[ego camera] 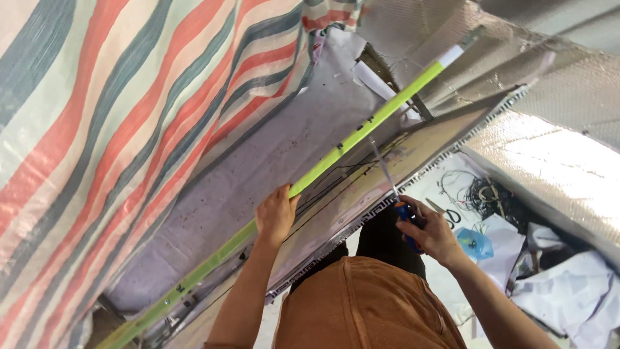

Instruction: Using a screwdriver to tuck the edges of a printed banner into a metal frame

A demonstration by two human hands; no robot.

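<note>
Your left hand [276, 214] presses flat, fingers together, on the long yellow-green straightedge [336, 154], holding it against the panel; the palm is closed down over the bar rather than wrapped around it. Your right hand [431, 234] is curled shut around the blue handle of a cutting tool [403, 213], whose thin metal blade [384, 167] rises toward 11 o'clock and meets the panel just beside the straightedge.

The straightedge runs diagonally from 7 o'clock at the lower left edge to 1 o'clock, where its white tip [450, 56] ends near the silver foil. It lies on a flat grey panel [258, 168], whose lower rim shows a black-and-white patterned border [361, 220]. Thin black wires [336, 176] trail across the panel at 4 o'clock of the straightedge.

At 9 to 12 o'clock of your left hand hangs a striped tarpaulin [110, 110] in red, grey-green and cream. At 1 to 3 o'clock of your right hand spreads quilted silver foil sheeting [549, 97].

Directly below both hands, at 6 o'clock, is your brown garment [361, 304]. At 3 o'clock of your right hand the floor holds a tangle of dark wire [487, 194], scissors [449, 214], a small blue bag [475, 242] and crumpled white sheets [568, 291].
</note>
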